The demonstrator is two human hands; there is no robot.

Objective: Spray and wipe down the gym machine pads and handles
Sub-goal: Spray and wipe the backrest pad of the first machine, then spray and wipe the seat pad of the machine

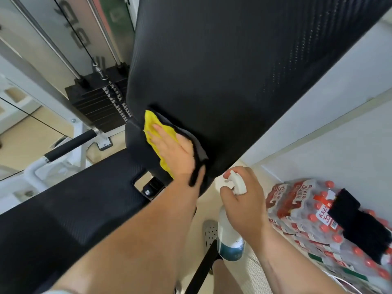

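Head cam: cloth (153,126) under flat L hand (176,154), on back pad (233,71); R hand (249,201) grips spray bottle (230,236).

Your left hand (171,153) and right hand (246,196) are bare, as are both forearms up from the wrists. At the bottom edge of the view, the hem of a pale grey-blue fabric sleeve (57,291) shows on your left upper arm. You wear a light grey, clog-style shoe (210,232) dotted with small round holes, and the leg (222,270) near it is bare.
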